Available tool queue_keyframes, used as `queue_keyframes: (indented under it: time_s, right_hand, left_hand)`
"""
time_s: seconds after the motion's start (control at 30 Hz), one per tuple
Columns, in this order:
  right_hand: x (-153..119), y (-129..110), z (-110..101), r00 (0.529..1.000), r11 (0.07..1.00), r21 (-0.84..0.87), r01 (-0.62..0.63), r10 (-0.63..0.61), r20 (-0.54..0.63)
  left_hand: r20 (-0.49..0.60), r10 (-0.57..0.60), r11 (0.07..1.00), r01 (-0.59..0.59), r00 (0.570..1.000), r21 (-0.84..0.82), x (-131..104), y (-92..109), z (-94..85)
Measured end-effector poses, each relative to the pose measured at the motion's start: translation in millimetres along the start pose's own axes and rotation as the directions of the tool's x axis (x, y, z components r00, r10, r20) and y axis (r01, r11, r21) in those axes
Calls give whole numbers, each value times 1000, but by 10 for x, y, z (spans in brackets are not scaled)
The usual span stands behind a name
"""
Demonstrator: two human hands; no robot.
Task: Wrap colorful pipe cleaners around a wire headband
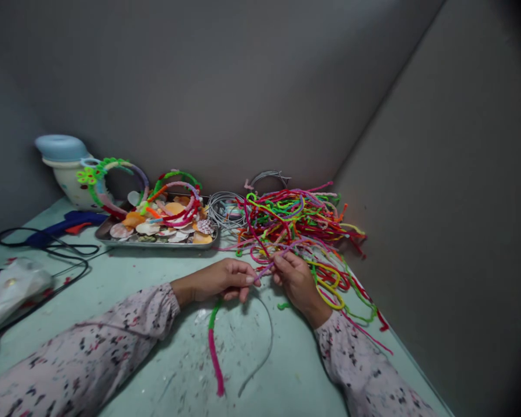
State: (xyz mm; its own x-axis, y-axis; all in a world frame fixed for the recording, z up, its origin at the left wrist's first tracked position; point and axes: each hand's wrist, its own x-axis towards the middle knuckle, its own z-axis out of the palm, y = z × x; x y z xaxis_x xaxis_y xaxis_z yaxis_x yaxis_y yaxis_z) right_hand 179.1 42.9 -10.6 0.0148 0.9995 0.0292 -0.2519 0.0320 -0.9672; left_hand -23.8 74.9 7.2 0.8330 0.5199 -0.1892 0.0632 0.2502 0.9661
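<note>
Between my hands a purple pipe cleaner [265, 270] is stretched. My left hand [234, 279] pinches its lower left end between thumb and fingers, and my right hand [296, 280] pinches it farther up to the right. Below my left hand hangs a curved wire; its left part is wrapped in green and magenta fuzz [214, 353], while its right part is bare grey wire [270, 341]. The top of this wire is hidden behind my left fingers. Just behind my right hand lies a tangled heap of coloured pipe cleaners [295, 214].
A metal tray [156, 245] of shells holds wrapped hoops at the back left, with coiled grey wire [226, 209] beside it. Farther left are a blue-lidded container [80, 179], a blue glue gun [65, 226] with a black cord, and a white plastic bag [19, 286]. Walls stand behind and right.
</note>
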Motion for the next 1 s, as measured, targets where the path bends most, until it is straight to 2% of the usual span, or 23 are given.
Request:
queue_keyframes:
  time_s: [0.23, 0.6, 0.7, 0.83, 1.0]
  right_hand:
    - [1, -66, 55, 980, 966, -246, 76, -118, -162]
    - [16, -62, 49, 970, 956, -281, 79, -139, -199]
    - [33, -64, 23, 983, 961, -269, 55, -100, -154]
    - [33, -94, 45, 997, 973, -227, 33, -49, -63]
    - [-40, -123, 142, 996, 991, -121, 59, -50, 77]
  left_hand:
    - [-2, -23, 997, 23, 1000, 77, -21, 83, 26]
    - [-70, 12, 960, 8, 998, 279, -27, 122, 58]
    - [-85, 3, 961, 21, 996, 277, -26, 114, 65]
    - [-116, -2, 984, 22, 993, 175, -4, 60, 55]
    - [-60, 2, 998, 2, 998, 67, -10, 43, 48]
